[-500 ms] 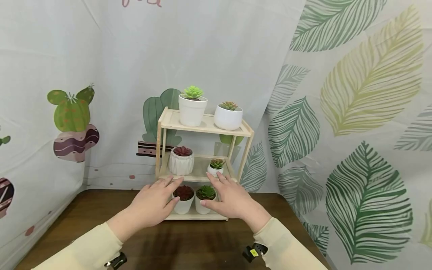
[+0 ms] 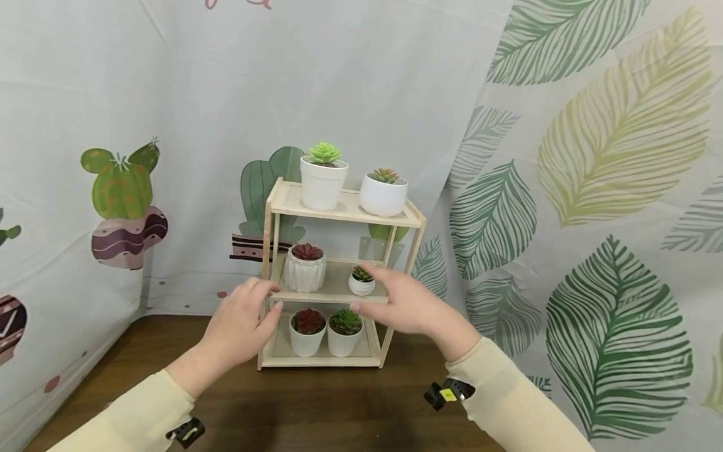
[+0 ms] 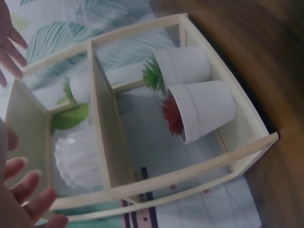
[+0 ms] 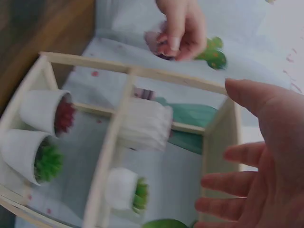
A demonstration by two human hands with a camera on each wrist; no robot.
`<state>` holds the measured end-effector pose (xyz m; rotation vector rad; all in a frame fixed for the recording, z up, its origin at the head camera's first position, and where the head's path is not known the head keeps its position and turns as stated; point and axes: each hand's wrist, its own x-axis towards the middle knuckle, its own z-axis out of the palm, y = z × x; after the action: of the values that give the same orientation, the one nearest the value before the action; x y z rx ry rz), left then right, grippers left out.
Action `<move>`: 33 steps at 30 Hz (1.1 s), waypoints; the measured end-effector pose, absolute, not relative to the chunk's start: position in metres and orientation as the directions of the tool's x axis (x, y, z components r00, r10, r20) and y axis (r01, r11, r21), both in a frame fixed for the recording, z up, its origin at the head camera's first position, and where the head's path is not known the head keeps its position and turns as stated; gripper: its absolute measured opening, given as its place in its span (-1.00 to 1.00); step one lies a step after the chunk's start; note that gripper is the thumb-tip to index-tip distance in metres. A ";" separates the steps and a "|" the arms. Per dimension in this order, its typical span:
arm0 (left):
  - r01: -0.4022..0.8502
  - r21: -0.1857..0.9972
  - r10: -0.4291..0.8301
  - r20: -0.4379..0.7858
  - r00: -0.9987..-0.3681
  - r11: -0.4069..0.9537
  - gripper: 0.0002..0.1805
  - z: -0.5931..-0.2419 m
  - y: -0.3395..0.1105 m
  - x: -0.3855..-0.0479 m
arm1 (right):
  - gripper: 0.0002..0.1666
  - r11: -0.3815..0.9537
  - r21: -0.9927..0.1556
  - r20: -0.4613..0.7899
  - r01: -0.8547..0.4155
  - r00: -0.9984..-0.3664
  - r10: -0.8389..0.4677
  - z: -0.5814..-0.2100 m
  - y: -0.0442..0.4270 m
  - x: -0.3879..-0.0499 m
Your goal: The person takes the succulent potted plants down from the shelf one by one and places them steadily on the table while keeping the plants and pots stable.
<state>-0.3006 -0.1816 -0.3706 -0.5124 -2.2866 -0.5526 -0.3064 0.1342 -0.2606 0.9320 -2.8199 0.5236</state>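
well, succulents in white pots, on wooden rack, left grip spread, right grip spread

Dark wooden table; rounds off at back left corner. White cloth behind; hangs creased. Printed on it: green and yellowish leaves at right, cactus in wavy-striped pot at left, pink lettering at top.

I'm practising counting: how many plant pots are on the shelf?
6: tall pot and round pot on top; ribbed pot and tiny pot in the middle; left pot and right pot at the bottom. None looks hidden.
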 end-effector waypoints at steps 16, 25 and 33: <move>0.470 0.713 -0.140 0.614 -0.777 0.520 -0.38 -0.386 -0.196 -0.335 | -0.21 0.618 -0.661 0.583 -0.426 -0.810 0.065 -0.202 0.126 -0.344; 0.428 0.777 -0.191 0.559 -0.807 0.462 -0.45 -0.394 -0.191 -0.345 | 0.08 0.552 -0.762 0.531 -0.338 -0.815 0.234 -0.195 0.110 -0.372; 0.399 0.792 -0.160 0.517 -0.841 0.462 -0.38 -0.397 -0.189 -0.347 | 0.15 0.497 -0.807 0.497 -0.319 -0.821 0.280 -0.189 0.091 -0.389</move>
<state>-0.3473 -0.1888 -0.3971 -0.1989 -2.1815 -1.3816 -0.3890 0.0912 -0.1885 0.0317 -2.1571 1.3312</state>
